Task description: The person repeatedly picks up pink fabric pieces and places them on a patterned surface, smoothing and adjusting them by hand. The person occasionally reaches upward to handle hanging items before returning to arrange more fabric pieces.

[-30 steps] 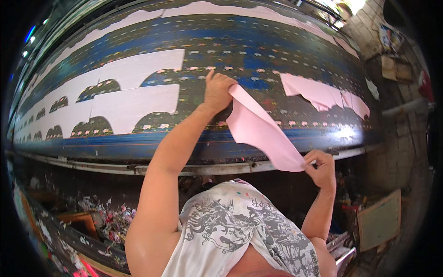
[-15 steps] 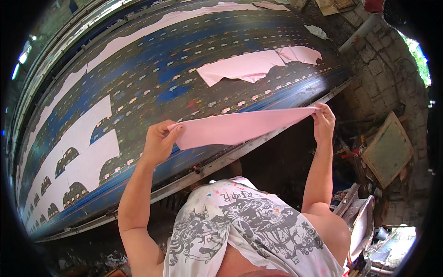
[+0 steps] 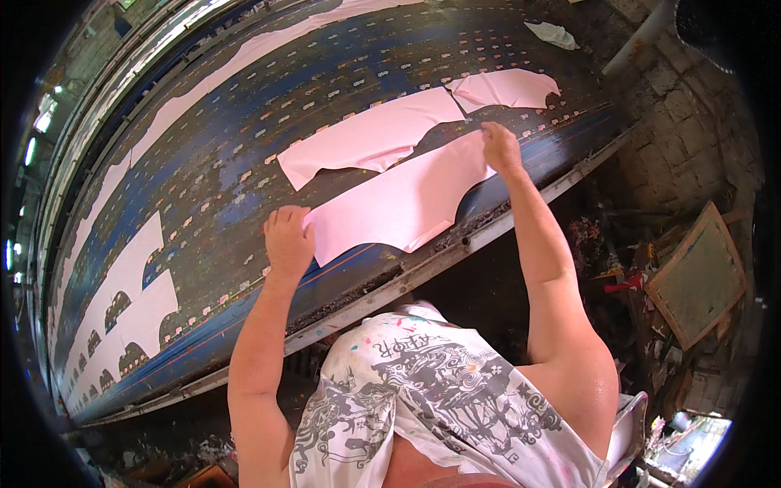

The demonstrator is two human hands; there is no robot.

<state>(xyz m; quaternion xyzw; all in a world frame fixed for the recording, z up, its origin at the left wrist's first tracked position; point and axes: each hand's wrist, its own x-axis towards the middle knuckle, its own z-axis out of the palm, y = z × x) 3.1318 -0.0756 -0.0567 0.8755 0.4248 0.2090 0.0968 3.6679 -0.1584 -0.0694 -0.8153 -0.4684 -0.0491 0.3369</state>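
A pale pink cut fabric piece [image 3: 390, 202] stretches between my two hands, low over the near edge of the long dark printing table [image 3: 236, 236]. My left hand [image 3: 289, 240] is closed on its left end, fingertips at the upper corner. My right hand [image 3: 501, 148] pinches its upper right corner. The fabric's lower edge is curved and partly folded up near the table's rim. Just beyond it lie a similar pink piece [image 3: 366, 134] and a smaller pink piece [image 3: 504, 88], both a little wrinkled.
More pale pieces [image 3: 150, 305] lie flat along the table at the left, and a long strip [image 3: 220, 73] runs along the far side. A crumpled white scrap [image 3: 551, 34] sits at the right end. Off the table, a framed screen [image 3: 697, 275] leans at the right.
The fabric held between my hands has gone from raised and taut to lower over the tabletop. My right hand has moved left and farther away; more of the fabric's face shows.
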